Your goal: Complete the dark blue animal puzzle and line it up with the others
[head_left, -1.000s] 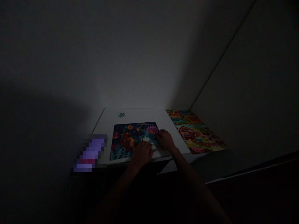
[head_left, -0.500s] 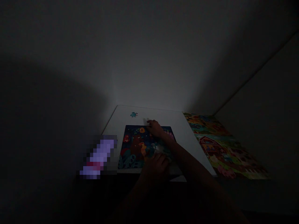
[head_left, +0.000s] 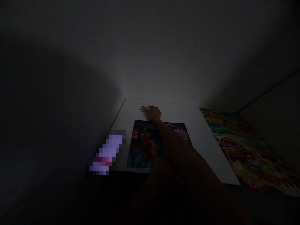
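The piece (head_left: 142,108) looks light and stiff, best pinched by its edges. The right hand (head_left: 154,113) is beside it; I can't tell either its finger gap or the dark left hand's (head_left: 162,170).

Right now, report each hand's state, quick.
Left hand: at the near edge of the picture puzzle; too dark to tell.
Right hand: beside the loose piece; grip cannot be told.

Dim room with plain walls (head_left: 152,59)
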`<control>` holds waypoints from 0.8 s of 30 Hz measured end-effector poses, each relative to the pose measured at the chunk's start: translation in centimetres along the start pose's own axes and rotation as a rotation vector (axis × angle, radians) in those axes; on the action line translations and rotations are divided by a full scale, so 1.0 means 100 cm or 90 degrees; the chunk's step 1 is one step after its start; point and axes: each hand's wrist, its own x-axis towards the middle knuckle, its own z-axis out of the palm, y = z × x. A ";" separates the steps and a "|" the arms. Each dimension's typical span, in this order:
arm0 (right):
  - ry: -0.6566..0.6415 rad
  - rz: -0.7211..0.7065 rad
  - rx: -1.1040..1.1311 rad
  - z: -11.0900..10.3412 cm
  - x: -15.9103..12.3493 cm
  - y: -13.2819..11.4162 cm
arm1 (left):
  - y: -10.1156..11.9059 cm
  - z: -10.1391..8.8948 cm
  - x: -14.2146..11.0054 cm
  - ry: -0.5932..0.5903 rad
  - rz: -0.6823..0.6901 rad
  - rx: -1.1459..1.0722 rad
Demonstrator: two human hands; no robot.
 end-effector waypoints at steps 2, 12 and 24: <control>0.004 -0.011 0.009 0.002 0.003 -0.004 | -0.001 0.002 -0.002 -0.012 -0.005 -0.013; -0.031 -0.076 0.007 0.005 0.020 -0.003 | -0.004 0.008 -0.008 -0.017 0.037 -0.024; -0.135 -0.007 0.300 -0.024 0.030 0.023 | 0.001 -0.006 -0.004 0.106 0.023 0.006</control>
